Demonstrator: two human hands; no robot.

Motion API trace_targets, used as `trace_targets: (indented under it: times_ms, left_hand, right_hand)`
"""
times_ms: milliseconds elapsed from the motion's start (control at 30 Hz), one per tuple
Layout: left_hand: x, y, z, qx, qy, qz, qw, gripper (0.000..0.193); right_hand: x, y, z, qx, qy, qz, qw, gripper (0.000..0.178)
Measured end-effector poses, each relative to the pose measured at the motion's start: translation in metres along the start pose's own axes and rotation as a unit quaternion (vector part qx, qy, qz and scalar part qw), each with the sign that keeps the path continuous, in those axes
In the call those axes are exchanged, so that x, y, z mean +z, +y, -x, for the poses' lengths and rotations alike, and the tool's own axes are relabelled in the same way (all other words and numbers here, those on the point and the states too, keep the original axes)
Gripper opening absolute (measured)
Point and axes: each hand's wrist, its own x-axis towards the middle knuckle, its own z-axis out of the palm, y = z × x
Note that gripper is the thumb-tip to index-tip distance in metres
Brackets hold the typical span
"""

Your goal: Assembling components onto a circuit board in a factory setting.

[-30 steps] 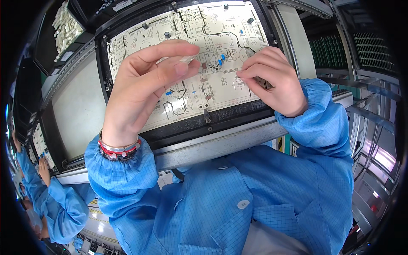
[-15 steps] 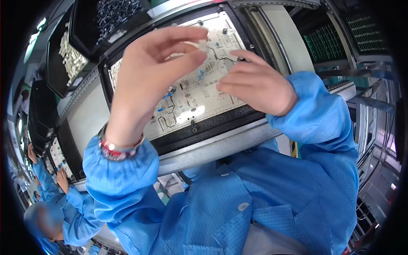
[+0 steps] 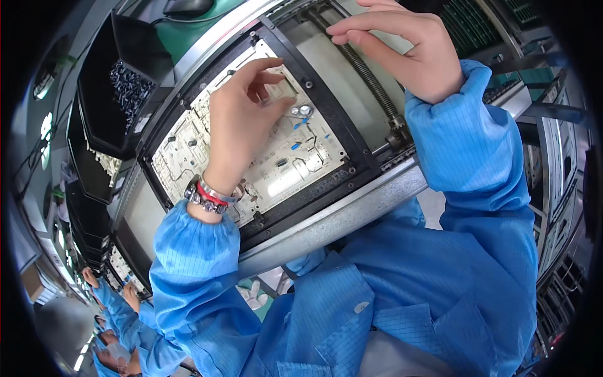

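Observation:
A white circuit board (image 3: 276, 179) lies in a black carrier frame (image 3: 317, 190) on the line in front of me. My left hand (image 3: 239, 116) hovers over the board's middle, thumb and index finger apart and curved; nothing plainly shows between them, and the palm side is partly hidden. Close to its thumb stand small round silver-topped components (image 3: 301, 110), with blue components (image 3: 295, 146) nearby. Off the board, up at the right, my right hand (image 3: 414, 47) is held above a threaded rod (image 3: 370, 78), its fingers stretched out and no part visible in them.
Black bins at the left hold dark small parts (image 3: 129, 94) and white parts (image 3: 103, 164). A metal rail (image 3: 339, 217) runs along my side. Co-workers in blue sit at the lower left, by another board (image 3: 122, 267). Racks stand at the right.
My left hand no longer pinches the small white part; its fingers have parted. My right hand has moved from the board up and to the right. The view has shifted, showing more bins.

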Motion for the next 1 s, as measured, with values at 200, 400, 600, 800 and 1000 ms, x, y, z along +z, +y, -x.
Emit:
trace_targets:
  times_ms: [200, 400, 600, 800, 1000]
  left_hand:
    - [0.000, 0.013, -0.006, 0.012, -0.014, -0.051, 0.999, 0.046]
    - [-0.006, 0.024, -0.011, 0.013, -0.051, -0.123, 0.991, 0.044]
    - [-0.008, 0.024, -0.010, 0.028, -0.055, -0.140, 0.988, 0.043]
    - [-0.005, 0.026, -0.008, 0.038, -0.068, -0.148, 0.986, 0.044]
    - [-0.003, 0.020, -0.020, 0.074, -0.062, -0.154, 0.983, 0.044]
  right_hand:
    - [-0.010, -0.022, -0.001, 0.179, -0.042, 0.067, 0.981, 0.017]
    - [-0.005, -0.007, 0.005, 0.133, -0.027, 0.039, 0.990, 0.015]
    - [0.004, 0.012, 0.015, -0.099, 0.049, 0.037, 0.993, 0.012]
    - [-0.001, 0.008, 0.017, -0.074, 0.032, 0.088, 0.993, 0.011]
    - [-0.004, 0.017, 0.015, -0.080, 0.040, 0.082, 0.993, 0.012]
